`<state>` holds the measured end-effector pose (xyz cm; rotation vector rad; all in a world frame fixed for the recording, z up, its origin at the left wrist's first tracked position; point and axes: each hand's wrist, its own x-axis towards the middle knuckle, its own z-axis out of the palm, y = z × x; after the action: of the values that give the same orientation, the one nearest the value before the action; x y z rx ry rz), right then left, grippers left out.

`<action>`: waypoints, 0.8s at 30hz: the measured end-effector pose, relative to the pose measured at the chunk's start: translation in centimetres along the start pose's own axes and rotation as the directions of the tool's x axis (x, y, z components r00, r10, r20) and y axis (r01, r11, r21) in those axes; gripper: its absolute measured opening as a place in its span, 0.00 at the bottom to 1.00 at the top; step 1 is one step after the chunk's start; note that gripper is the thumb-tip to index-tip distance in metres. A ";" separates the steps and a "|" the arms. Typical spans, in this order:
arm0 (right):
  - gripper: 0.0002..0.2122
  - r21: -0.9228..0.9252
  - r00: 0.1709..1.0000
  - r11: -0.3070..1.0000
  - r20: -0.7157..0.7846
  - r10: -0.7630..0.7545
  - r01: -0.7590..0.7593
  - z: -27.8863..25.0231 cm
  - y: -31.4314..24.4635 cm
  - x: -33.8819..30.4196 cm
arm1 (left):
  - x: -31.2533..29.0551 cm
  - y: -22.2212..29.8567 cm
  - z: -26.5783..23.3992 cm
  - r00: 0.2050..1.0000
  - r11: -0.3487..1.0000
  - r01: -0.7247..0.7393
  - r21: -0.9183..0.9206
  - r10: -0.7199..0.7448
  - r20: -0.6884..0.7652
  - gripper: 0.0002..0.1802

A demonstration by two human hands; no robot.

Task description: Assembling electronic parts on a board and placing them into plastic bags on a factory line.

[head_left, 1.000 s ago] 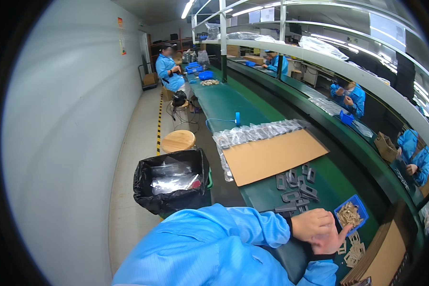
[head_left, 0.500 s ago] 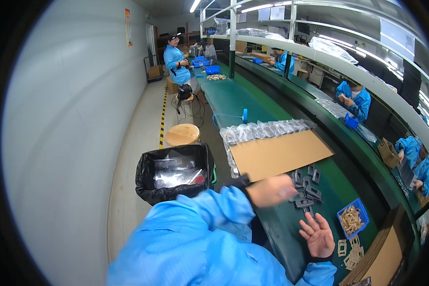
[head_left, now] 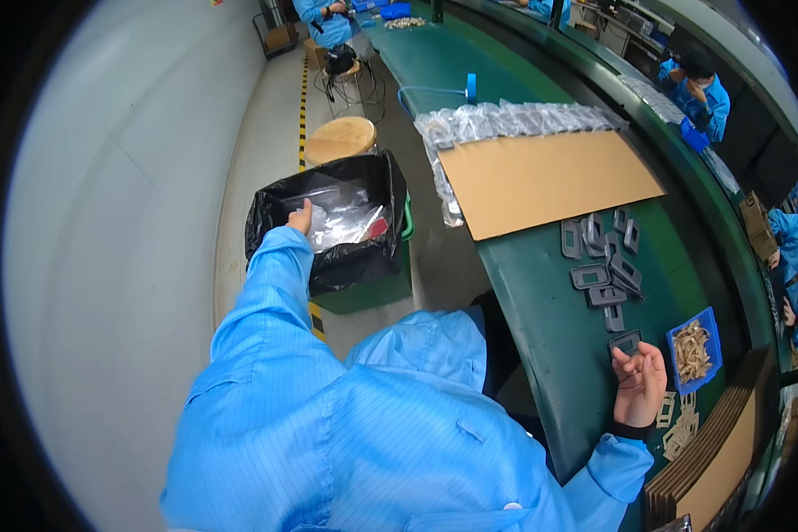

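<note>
My left hand [head_left: 301, 218] reaches over the near-left rim of a bin lined with a black bag [head_left: 328, 275]. Its thumb points up beside clear plastic film [head_left: 332, 229] in the bin. The other fingers are hidden, so whether it grips any film does not show. Above the green bench [head_left: 541, 328] my right hand [head_left: 638, 390] is loosely curled, fingers apart, with nothing visible in it. A dark grey plastic frame [head_left: 625, 340] lies right at its fingertips; contact is unclear. Several more grey frames [head_left: 591, 276] are heaped just beyond.
Right of my right hand stands a blue tray [head_left: 698, 381] of small tan pieces, with cut-out tan frames [head_left: 681, 434] below it. A cardboard sheet [head_left: 550, 182] lies beside bagged parts [head_left: 514, 124]. Stacked cardboard [head_left: 709, 443] fills the near right. A stool [head_left: 340, 140] stands behind the bin.
My left hand has swung left from above the bench to the bin. The right hand's fingers have curled a little, and a grey frame now shows at their tips. The view has tilted down.
</note>
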<state>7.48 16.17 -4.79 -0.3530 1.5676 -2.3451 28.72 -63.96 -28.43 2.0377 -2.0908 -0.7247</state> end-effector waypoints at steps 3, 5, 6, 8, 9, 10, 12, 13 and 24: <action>0.11 -0.048 0.998 0.999 -0.051 -0.026 0.024 -0.1 -0.1 -1.0 | -10.0 5.9 -0.9 0.917 0.554 0.328 -0.765 0.009 0.400 0.50; 0.11 -0.041 1.000 0.999 -0.015 -0.010 0.009 0.0 0.0 -1.0 | -9.1 3.6 -2.1 0.886 0.468 0.355 -0.809 0.109 0.451 0.52; 0.11 -0.039 1.000 0.999 0.005 -0.009 0.009 -0.1 0.1 -1.0 | -11.3 4.8 -3.8 0.916 0.437 0.344 -0.831 0.037 0.399 0.51; 0.11 -0.044 1.000 0.999 0.020 -0.004 0.005 -0.1 0.2 -1.0 | -6.7 2.8 -2.7 0.912 0.531 0.298 -0.793 0.087 0.401 0.51; 0.11 -0.050 0.999 0.999 0.043 -0.002 0.004 0.0 0.2 -1.0 | -4.2 1.4 -3.2 0.914 0.533 0.296 -0.793 0.082 0.397 0.51; 0.11 -0.044 0.999 0.999 0.038 -0.001 0.002 -0.1 0.2 -1.1 | -2.5 1.0 -3.7 0.959 0.891 0.001 -0.453 0.128 0.254 0.55; 0.11 -0.074 0.999 0.997 0.045 -0.019 0.023 -0.2 0.5 -1.1 | -9.2 4.6 -6.5 0.968 0.977 -0.192 -0.095 0.205 0.146 0.65; 0.11 -0.070 0.999 0.997 0.034 -0.018 0.021 -0.2 0.5 -1.1 | -8.4 4.9 -6.1 0.966 0.976 -0.199 -0.086 0.211 0.149 0.65; 0.15 -0.073 0.994 0.995 0.091 -0.067 0.073 -0.4 0.4 -0.5 | 2.0 1.6 -4.4 0.959 0.936 -0.281 0.212 0.272 0.075 0.32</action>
<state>7.86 16.59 -5.35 -0.5297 1.6310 -2.2916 28.97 -67.02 -24.40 1.7785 -2.5153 -0.5157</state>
